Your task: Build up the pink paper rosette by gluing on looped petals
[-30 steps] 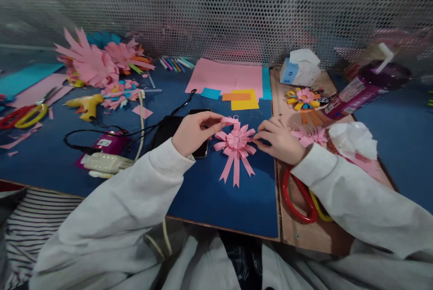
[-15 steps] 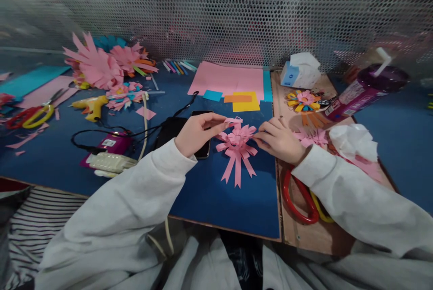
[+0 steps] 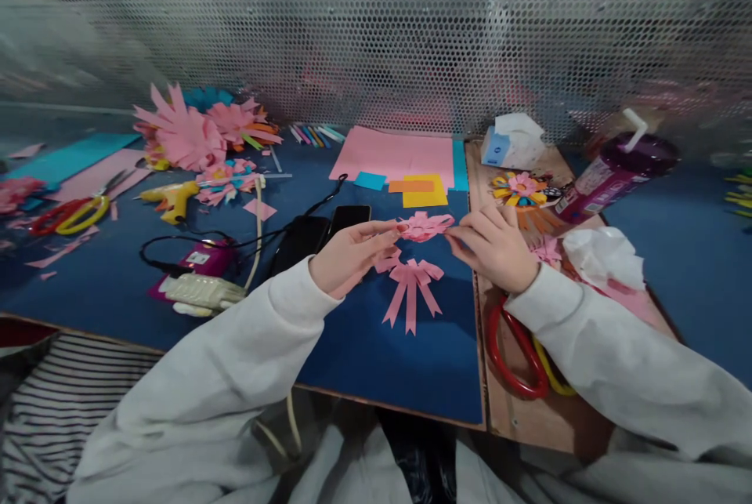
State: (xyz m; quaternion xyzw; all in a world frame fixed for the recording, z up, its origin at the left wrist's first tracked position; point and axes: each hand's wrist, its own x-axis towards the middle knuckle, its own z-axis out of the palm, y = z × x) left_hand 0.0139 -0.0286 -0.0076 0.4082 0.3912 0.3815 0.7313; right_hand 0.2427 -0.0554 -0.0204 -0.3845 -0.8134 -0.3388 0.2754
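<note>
Between my two hands a small pink paper flower (image 3: 424,226) is held up over the blue table. My left hand (image 3: 357,253) pinches its left edge, and my right hand (image 3: 492,245) pinches a petal at its right edge. Just below lies a larger pink paper flower (image 3: 412,292) with looped petals and ribbon tails notched at the ends. The held flower and my fingers hide its upper part. Behind my left wrist rests a dark phone (image 3: 350,217).
Pink sheets (image 3: 399,150) and a yellow paper piece (image 3: 435,198) lie ahead. At left are a yellow glue gun (image 3: 173,200), scissors (image 3: 82,214) and a power strip (image 3: 205,290). Right of me are red-handled scissors (image 3: 520,371), a tissue box (image 3: 511,143) and a purple bottle (image 3: 623,167).
The small flower has been raised off the larger one, which stays on the table. My left hand now grips it by its left edge. The view has shifted slightly.
</note>
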